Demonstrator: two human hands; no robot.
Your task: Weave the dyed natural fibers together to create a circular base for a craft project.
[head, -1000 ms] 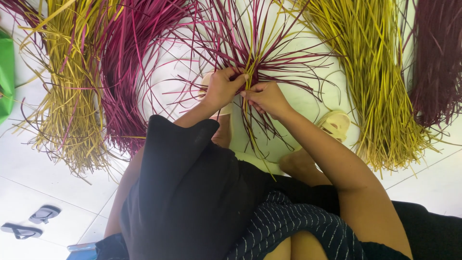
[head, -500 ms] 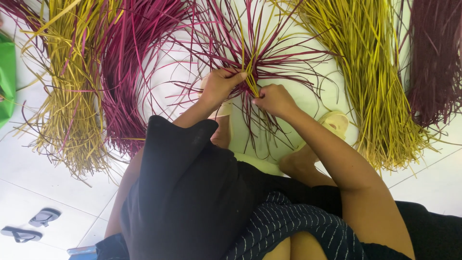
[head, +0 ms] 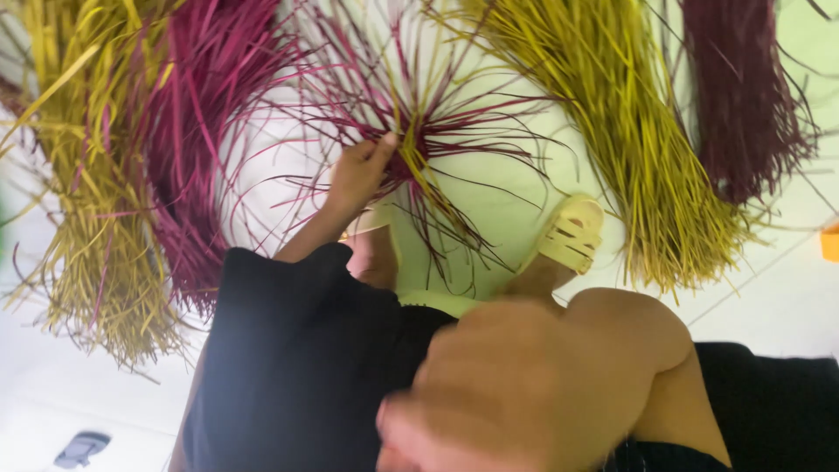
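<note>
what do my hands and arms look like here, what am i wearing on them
Both hands are bare, no gloves. The left hand comes out of a loose, wide black sleeve that covers the arm down to the forearm; no ring or watch shows. The right hand is a close blur, with no sleeve visible on its arm.

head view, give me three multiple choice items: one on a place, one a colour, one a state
1. Where is the left hand?
A. on the pale sandal
B. at the centre of the fanned strands
C. on the floor

2. What colour is the bundle just right of the sandal?
A. yellow
B. blue
C. white

3. How does the right hand show?
A. flat on the floor
B. gripping the sandal
C. blurred, close to the camera, off the strands

Answers:
1 B, the left hand grips the fanned strands at their middle.
2 A, the bundle beside the sandal is yellow.
3 C, the right hand is a blur low in the foreground.
</note>
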